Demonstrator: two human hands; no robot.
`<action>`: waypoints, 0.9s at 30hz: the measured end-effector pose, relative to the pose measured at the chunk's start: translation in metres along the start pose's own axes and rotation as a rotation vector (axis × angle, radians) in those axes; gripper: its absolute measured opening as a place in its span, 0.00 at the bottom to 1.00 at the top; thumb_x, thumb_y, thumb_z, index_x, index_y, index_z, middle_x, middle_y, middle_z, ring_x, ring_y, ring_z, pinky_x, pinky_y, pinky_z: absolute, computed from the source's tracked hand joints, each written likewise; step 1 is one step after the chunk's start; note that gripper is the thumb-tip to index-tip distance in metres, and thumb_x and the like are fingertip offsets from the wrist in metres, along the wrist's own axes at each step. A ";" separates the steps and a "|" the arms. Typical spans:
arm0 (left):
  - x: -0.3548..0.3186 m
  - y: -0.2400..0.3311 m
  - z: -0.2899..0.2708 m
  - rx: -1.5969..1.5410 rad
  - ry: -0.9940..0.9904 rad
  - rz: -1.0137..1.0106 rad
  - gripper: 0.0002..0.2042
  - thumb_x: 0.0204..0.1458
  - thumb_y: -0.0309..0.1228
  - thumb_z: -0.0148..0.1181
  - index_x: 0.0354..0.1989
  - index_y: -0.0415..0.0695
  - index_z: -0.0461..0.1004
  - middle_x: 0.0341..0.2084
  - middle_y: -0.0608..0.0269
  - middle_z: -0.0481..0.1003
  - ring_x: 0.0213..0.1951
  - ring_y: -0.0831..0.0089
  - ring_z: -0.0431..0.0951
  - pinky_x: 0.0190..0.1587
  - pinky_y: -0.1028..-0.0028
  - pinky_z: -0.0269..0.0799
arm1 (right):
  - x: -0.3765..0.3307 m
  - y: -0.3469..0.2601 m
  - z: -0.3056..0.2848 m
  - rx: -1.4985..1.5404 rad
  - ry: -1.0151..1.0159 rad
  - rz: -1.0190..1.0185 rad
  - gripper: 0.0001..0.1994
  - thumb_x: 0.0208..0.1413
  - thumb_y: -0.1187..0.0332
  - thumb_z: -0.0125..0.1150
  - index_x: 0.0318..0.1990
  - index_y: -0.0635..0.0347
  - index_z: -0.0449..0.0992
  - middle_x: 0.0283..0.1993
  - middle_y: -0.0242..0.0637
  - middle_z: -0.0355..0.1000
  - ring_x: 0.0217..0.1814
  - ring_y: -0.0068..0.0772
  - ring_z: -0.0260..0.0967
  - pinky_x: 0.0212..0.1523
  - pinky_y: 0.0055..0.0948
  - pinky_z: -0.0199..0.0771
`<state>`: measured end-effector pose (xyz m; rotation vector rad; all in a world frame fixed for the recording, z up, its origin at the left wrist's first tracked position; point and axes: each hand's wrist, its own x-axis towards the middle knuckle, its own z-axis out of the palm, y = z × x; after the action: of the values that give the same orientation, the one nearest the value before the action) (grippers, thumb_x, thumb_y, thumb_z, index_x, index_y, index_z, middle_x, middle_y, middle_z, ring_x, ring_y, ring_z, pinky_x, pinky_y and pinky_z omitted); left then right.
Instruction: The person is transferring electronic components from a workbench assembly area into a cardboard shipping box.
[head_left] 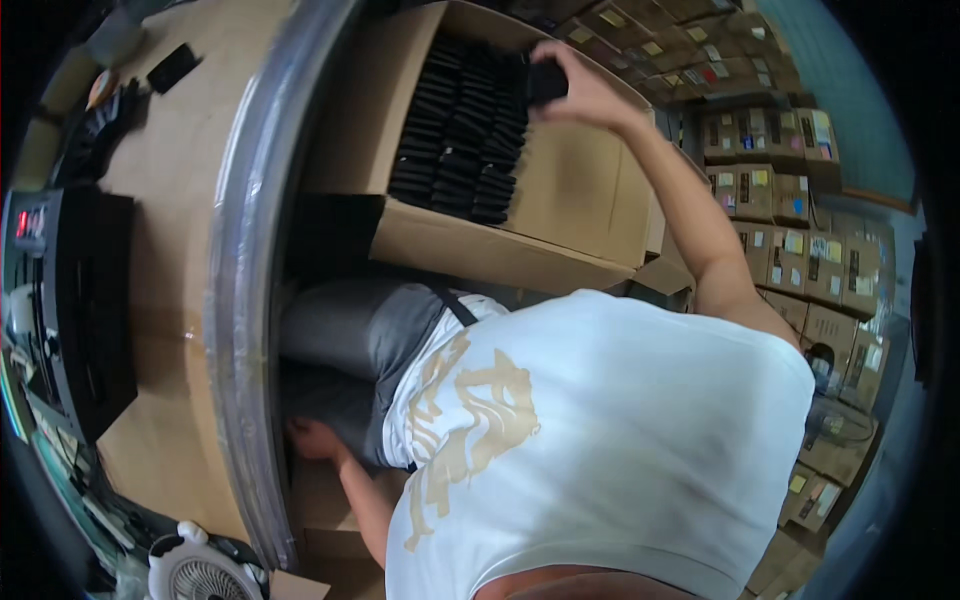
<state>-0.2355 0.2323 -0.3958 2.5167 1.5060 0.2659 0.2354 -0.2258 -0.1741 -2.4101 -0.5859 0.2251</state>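
Observation:
My right hand (580, 92) reaches over a large open cardboard box (500, 250) and grips a small black block-like item (547, 82). Its exact kind does not show. Beside that hand, inside the box, several rows of thin black items (460, 130) stand packed close together, and bare cardboard shows to their right. My left hand (316, 440) hangs low by my grey trousers (345, 325), near the edge of the table. Its fingers are small and partly hidden, so I cannot make out whether they hold anything.
A cardboard-covered table (180, 330) with a clear-wrapped edge (245, 300) runs along the left. On it are a black device (85, 310) with a red display and a small black object (174, 68). A white fan (200, 575) stands lower left. Stacked cartons (790, 260) fill the right.

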 end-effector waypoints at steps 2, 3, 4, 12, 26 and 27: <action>-0.002 0.003 -0.008 -0.065 -0.010 0.027 0.17 0.57 0.35 0.42 0.38 0.35 0.74 0.34 0.40 0.75 0.32 0.41 0.73 0.35 0.55 0.66 | -0.048 0.037 0.013 -0.218 -0.100 0.266 0.33 0.32 0.69 0.69 0.51 0.46 0.63 0.49 0.41 0.60 0.46 0.43 0.62 0.48 0.35 0.66; 0.000 0.005 -0.010 -0.080 -0.005 0.038 0.17 0.57 0.35 0.42 0.38 0.35 0.74 0.34 0.40 0.75 0.32 0.41 0.73 0.35 0.55 0.66 | -0.064 0.072 0.027 -0.251 -0.036 0.089 0.34 0.30 0.70 0.70 0.50 0.47 0.63 0.47 0.39 0.59 0.46 0.42 0.61 0.48 0.31 0.64; 0.003 0.008 -0.011 -0.022 -0.101 0.001 0.17 0.57 0.35 0.42 0.40 0.36 0.74 0.35 0.41 0.76 0.33 0.42 0.73 0.37 0.56 0.66 | -0.082 0.107 0.034 -0.259 -0.072 0.133 0.34 0.30 0.70 0.70 0.51 0.47 0.63 0.48 0.40 0.59 0.47 0.43 0.60 0.49 0.32 0.64; -0.007 0.015 -0.017 -0.020 -0.149 -0.021 0.18 0.58 0.38 0.41 0.41 0.36 0.74 0.36 0.43 0.76 0.34 0.43 0.73 0.39 0.57 0.66 | -0.048 0.179 0.048 -0.307 -0.211 0.141 0.36 0.30 0.71 0.70 0.53 0.46 0.63 0.55 0.43 0.55 0.50 0.48 0.59 0.52 0.36 0.65; -0.008 0.005 -0.010 -0.047 -0.049 0.035 0.16 0.57 0.37 0.40 0.35 0.38 0.71 0.31 0.44 0.75 0.28 0.41 0.70 0.34 0.54 0.63 | -0.077 0.187 0.076 -0.353 0.064 0.107 0.51 0.31 0.68 0.69 0.69 0.38 0.48 0.66 0.46 0.48 0.61 0.53 0.56 0.58 0.40 0.64; -0.008 0.006 -0.012 -0.049 -0.050 0.042 0.16 0.57 0.37 0.40 0.36 0.38 0.71 0.32 0.44 0.75 0.29 0.41 0.70 0.34 0.55 0.63 | -0.074 0.188 0.073 -0.330 0.034 0.094 0.52 0.31 0.68 0.69 0.69 0.40 0.47 0.66 0.46 0.48 0.61 0.52 0.55 0.58 0.40 0.63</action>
<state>-0.2368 0.2232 -0.3833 2.4993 1.4122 0.2411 0.2150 -0.3510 -0.3473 -2.7579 -0.5275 0.1344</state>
